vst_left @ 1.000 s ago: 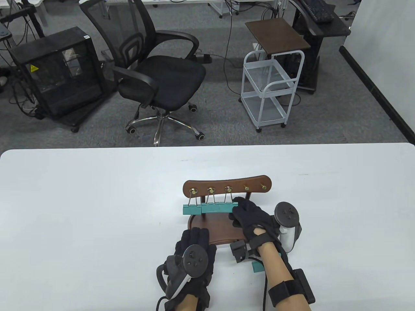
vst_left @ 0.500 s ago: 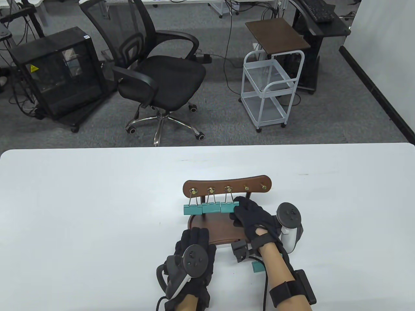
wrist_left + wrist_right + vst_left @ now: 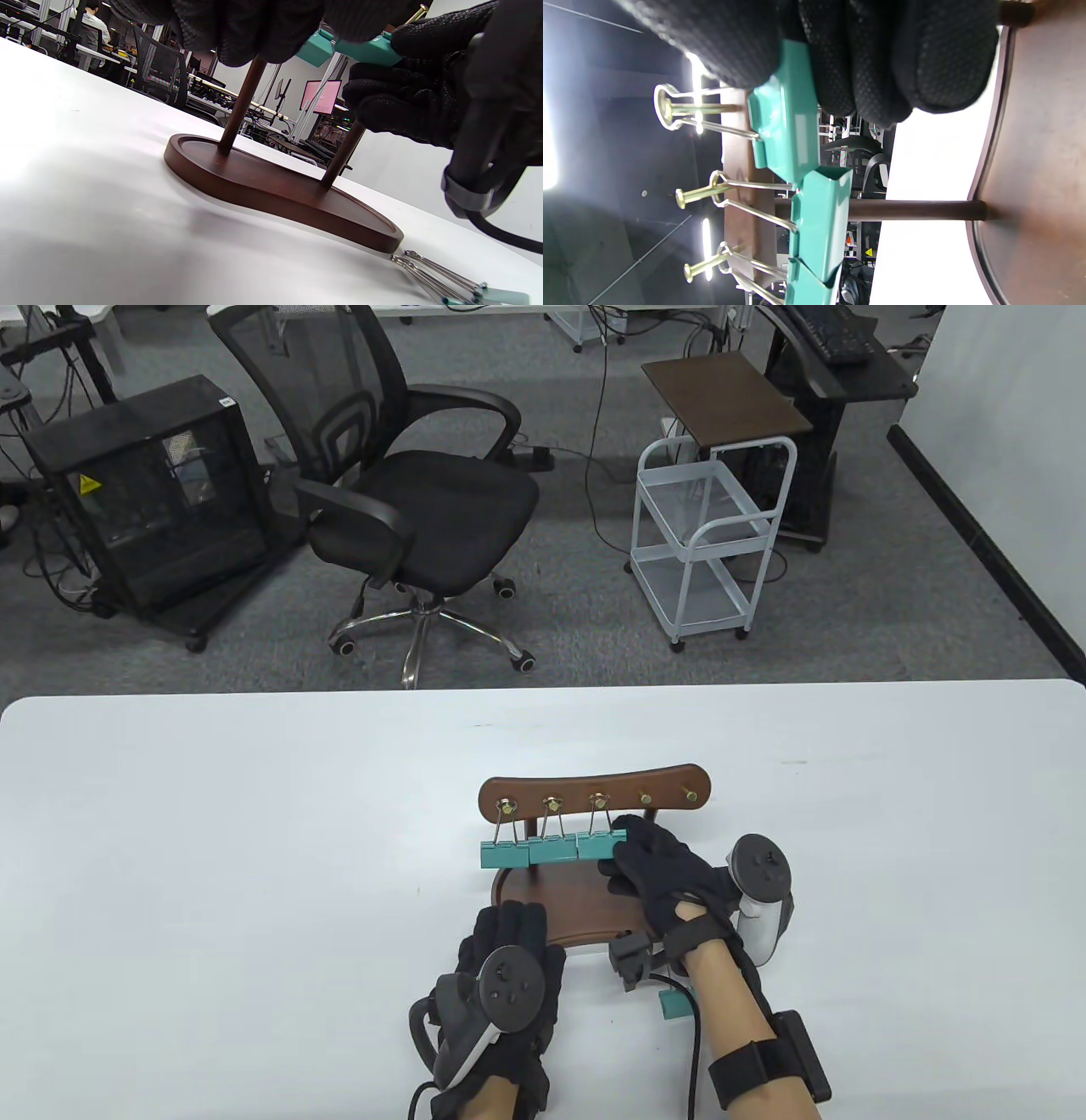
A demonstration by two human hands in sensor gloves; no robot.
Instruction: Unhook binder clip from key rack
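The brown wooden key rack [image 3: 594, 791] stands on its oval base [image 3: 577, 899]. Three teal binder clips hang by wire loops from its left three brass hooks; the two right hooks [image 3: 691, 795] are bare. My right hand [image 3: 624, 855] pinches the rightmost hanging binder clip [image 3: 598, 846], whose loop is still on its hook. The right wrist view shows my fingers [image 3: 840, 55] around that clip [image 3: 785, 123]. My left hand [image 3: 509, 923] rests its fingers on the base's front edge, holding nothing. The base also shows in the left wrist view [image 3: 275, 190].
One loose teal clip [image 3: 672, 1005] lies on the white table [image 3: 212, 831] under my right forearm; it also shows in the left wrist view [image 3: 488, 292]. The middle clip [image 3: 821, 220] hangs right beside the gripped one. An office chair [image 3: 424, 500] and a white cart [image 3: 704, 551] stand beyond the table.
My right hand has shifted slightly right, and the rightmost clip has straightened and separated from the middle one. My left hand has not moved.
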